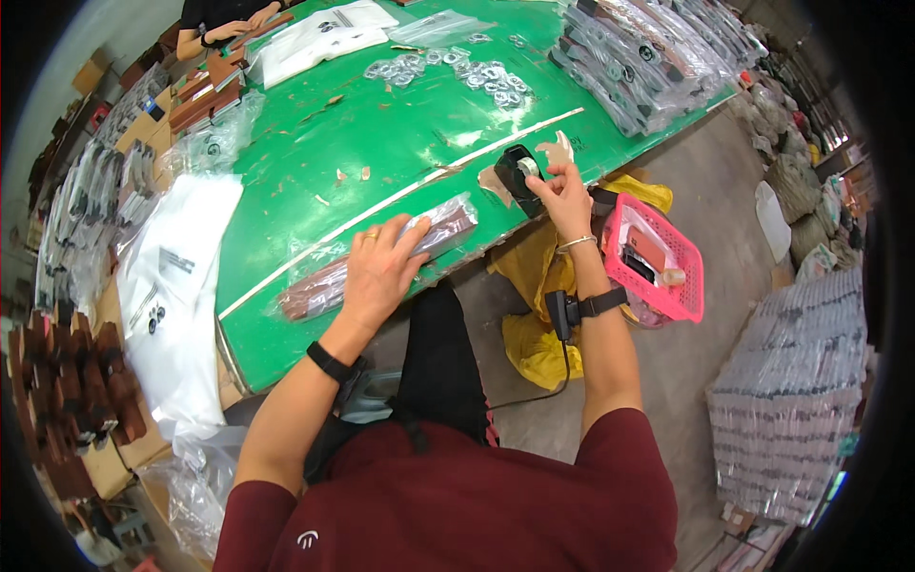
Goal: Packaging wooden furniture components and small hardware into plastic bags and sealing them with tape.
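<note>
While left hand [378,272] spreads atop long brown plastic-wrapped bar [446,229], right hand [564,198] curls at black tape dispenser [515,177] past its right end; can't tell grips.

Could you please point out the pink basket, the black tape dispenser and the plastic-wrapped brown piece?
Pink basket [691,276]: head view, on its right wall.
Black tape dispenser [514,181]: head view, on its black body.
Plastic-wrapped brown piece [317,293]: head view, on its left part.

Package [446,227] left of tape dispenser [513,173]
</note>
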A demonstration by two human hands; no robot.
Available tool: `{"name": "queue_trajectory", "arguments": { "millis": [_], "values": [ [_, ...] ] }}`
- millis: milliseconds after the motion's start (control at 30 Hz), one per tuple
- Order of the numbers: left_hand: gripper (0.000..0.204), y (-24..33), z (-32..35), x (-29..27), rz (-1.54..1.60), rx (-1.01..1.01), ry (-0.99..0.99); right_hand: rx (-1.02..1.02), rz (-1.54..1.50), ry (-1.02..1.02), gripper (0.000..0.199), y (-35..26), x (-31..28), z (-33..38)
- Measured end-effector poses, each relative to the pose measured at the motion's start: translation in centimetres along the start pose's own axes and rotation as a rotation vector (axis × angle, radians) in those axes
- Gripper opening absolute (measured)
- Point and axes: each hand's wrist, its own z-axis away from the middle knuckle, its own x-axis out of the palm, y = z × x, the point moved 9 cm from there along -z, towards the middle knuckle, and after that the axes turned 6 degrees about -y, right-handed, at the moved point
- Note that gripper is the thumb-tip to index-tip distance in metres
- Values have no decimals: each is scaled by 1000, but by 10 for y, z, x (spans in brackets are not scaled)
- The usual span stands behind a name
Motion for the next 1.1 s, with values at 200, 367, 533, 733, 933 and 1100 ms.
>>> {"name": "queue_trajectory", "arguments": {
  "millis": [200, 367, 533, 733, 933, 1100],
  "values": [
    [49, 17, -31, 21, 34, -2, 16, 32, -103, 22, 46, -1, -9, -3],
    [49, 24, -45, 28, 55, 2, 15, 73, -498, -121, 36, 13, -25, 31],
    [50, 23, -44, 27, 35, 8, 11, 114, -685, -153, 27, 28, -24, 62],
    [51, 26, -43, 29, 21, 6, 22, 76, -799, 16, 12, 61, 15, 51],
    [54, 30, -37, 30, -18, 24, 25, 103, -489, 26, 11, 75, 17, 77],
    [53, 49, -26, 32, -83, 97, 92, 67, -884, -62, 11, -34, 11, 84]
  ]
}}
